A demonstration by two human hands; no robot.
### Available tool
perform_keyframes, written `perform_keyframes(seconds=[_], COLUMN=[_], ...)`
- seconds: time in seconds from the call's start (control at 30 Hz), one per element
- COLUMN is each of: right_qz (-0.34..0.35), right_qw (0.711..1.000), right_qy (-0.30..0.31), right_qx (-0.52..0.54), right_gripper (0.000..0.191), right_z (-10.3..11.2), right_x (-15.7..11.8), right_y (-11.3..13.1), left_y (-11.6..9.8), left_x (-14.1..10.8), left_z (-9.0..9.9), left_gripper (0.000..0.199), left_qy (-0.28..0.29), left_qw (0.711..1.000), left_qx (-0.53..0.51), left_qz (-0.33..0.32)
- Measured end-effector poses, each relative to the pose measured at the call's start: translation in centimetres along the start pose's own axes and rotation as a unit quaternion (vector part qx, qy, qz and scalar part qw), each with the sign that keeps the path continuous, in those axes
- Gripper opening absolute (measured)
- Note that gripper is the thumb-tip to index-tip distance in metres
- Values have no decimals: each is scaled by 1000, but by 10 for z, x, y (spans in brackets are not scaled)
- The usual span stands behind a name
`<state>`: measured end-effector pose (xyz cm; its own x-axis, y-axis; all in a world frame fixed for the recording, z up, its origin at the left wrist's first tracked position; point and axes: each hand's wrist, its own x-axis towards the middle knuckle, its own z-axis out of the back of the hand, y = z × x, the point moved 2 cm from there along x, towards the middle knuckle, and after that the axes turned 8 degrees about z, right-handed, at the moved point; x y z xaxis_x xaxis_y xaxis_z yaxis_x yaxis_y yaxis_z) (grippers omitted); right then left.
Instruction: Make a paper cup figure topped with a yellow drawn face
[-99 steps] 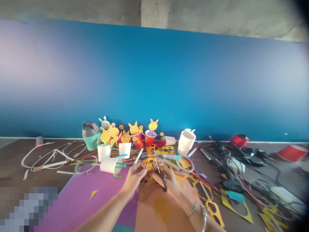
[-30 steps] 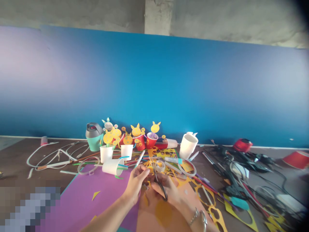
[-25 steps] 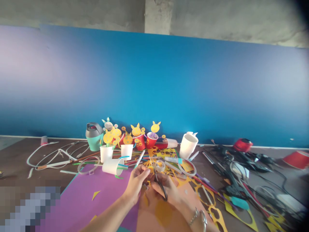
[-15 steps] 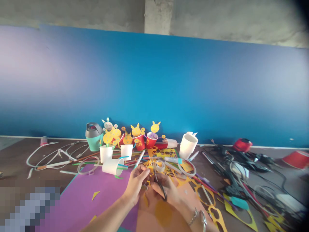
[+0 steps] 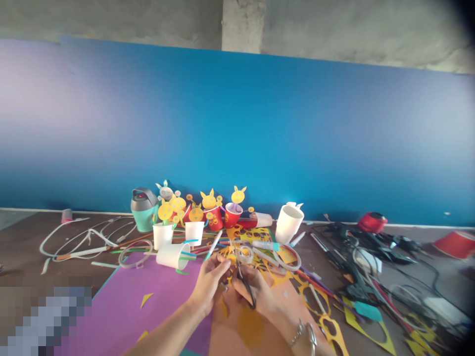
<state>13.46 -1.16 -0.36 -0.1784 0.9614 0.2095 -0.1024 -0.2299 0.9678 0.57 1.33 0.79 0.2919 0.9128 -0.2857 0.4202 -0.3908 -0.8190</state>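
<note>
My left hand (image 5: 211, 279) pinches a small yellow paper piece (image 5: 232, 258) between thumb and fingers. Black-handled scissors (image 5: 245, 287) are held in my right hand (image 5: 258, 291), their blades pointing up and away beside the yellow piece. Both hands are over the border of a purple sheet (image 5: 163, 296) and an orange-brown sheet (image 5: 230, 331). A yellow round shape (image 5: 251, 326) shows on the orange-brown sheet below my right hand. Just beyond the hands lies a clear tape roll (image 5: 245, 254).
Behind stand white cups (image 5: 163, 236), red cups (image 5: 233, 215) with yellow paper animal heads, a teal container (image 5: 144, 213) and a white cup stack (image 5: 289, 223). Yellow cut-out scraps (image 5: 334, 333), a glue gun (image 5: 358, 282) and cables lie right. White cables (image 5: 89, 251) lie left.
</note>
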Motion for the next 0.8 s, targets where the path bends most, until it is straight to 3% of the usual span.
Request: perform_keyframes(seconds=[0.2,0.47,0.8], right_qz=[-33,-37,-36], right_qw=[996,996,995], right_qy=[21,33,44], right_qx=[74,79,76], right_gripper=[40,45,46], right_z=[1,2,7], right_x=[0,-4,-2], right_y=[-11,-3,-12], left_y=[1,1,-1], left_x=[1,5,9], left_z=[0,6,10], left_gripper=[37,36,31], left_qy=[13,9,17], left_qw=[1000,1000,1000], left_qx=[-23,-10,17], left_qz=[6,-5,-20])
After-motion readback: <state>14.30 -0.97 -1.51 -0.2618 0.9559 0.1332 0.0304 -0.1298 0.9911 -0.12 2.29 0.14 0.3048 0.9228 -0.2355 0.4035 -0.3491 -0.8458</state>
